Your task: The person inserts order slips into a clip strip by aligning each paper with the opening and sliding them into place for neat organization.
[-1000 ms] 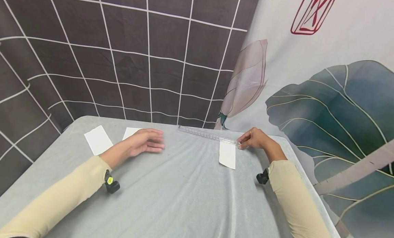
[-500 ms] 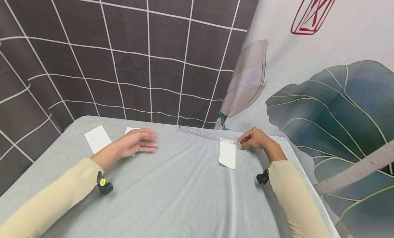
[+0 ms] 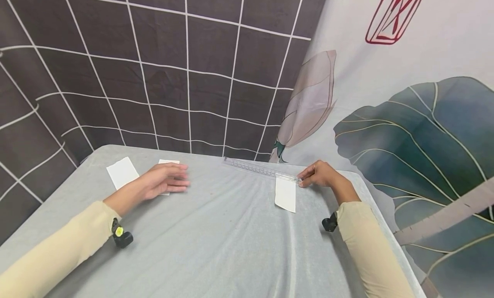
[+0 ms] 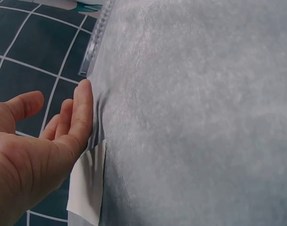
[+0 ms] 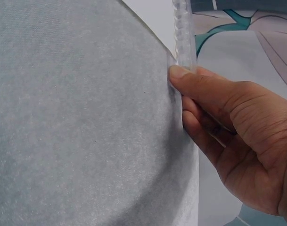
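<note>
A long clear plastic binding strip [image 3: 254,167] with a row of ring-like ridges lies along the table's far side. My right hand [image 3: 320,178] pinches its right end between thumb and fingers, as the right wrist view shows. A white sheet of paper [image 3: 285,194] hangs from the strip's edge just left of that hand, its top at the rings. My left hand [image 3: 160,181] has its fingers extended and holds nothing. It hovers in front of a second white sheet [image 3: 168,161], hiding most of it. In the left wrist view, the fingers point towards the strip's left end.
Another white sheet [image 3: 122,171] lies farther left, partly behind the left forearm. A pale grey cloth with soft creases covers the table [image 3: 231,238]. Behind its far edge hangs a dark gridded curtain [image 3: 208,88]; a leaf-printed white one [image 3: 359,88] hangs at the right.
My left hand has drawn back to the left, away from the strip, over the second sheet. The right hand keeps its pinch on the strip, which has stayed in place.
</note>
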`<state>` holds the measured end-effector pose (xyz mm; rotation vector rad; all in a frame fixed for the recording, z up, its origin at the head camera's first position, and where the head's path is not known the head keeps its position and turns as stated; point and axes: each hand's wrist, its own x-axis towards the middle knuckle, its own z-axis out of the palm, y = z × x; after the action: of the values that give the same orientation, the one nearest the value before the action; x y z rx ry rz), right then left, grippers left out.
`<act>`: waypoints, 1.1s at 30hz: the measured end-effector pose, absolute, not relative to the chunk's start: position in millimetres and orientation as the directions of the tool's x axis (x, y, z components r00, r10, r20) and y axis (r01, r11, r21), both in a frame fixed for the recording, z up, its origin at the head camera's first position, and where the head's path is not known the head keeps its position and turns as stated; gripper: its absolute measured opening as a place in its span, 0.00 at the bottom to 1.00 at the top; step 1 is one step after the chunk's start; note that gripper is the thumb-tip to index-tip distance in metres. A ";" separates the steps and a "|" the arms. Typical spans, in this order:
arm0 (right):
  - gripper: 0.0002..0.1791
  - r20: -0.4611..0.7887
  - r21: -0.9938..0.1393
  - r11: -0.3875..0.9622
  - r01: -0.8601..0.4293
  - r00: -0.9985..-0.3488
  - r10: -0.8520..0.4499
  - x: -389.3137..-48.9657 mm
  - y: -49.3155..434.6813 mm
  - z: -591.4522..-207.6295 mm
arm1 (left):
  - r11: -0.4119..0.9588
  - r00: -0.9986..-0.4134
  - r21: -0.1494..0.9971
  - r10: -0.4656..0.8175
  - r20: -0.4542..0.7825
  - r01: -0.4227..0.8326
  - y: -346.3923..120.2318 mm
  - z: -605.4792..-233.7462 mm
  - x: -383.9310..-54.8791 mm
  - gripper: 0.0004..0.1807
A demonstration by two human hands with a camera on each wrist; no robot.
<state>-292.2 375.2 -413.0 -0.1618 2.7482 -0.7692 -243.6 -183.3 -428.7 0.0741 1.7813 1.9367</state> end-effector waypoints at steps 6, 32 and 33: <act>0.16 -0.240 -0.528 0.849 -0.035 -0.952 -0.188 -292.4 375.9 -415.0 | -0.034 -0.874 0.940 0.381 -0.302 -0.340 -189.1 -427.7 -243.5 0.31; 0.16 -0.227 -0.518 0.854 -0.056 -0.953 -0.200 -289.3 374.6 -412.2 | -0.031 -0.895 0.941 0.320 -0.310 -0.337 -238.3 -425.8 -239.2 0.22; 0.16 -0.228 -0.517 0.854 -0.055 -0.953 -0.200 -288.8 374.5 -411.9 | -0.033 -0.896 0.941 0.321 -0.308 -0.336 -239.9 -425.8 -239.0 0.22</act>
<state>-288.8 374.5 -411.9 -0.1935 2.7566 -0.7558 -239.0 -239.9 -425.8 -0.0157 1.8090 1.9786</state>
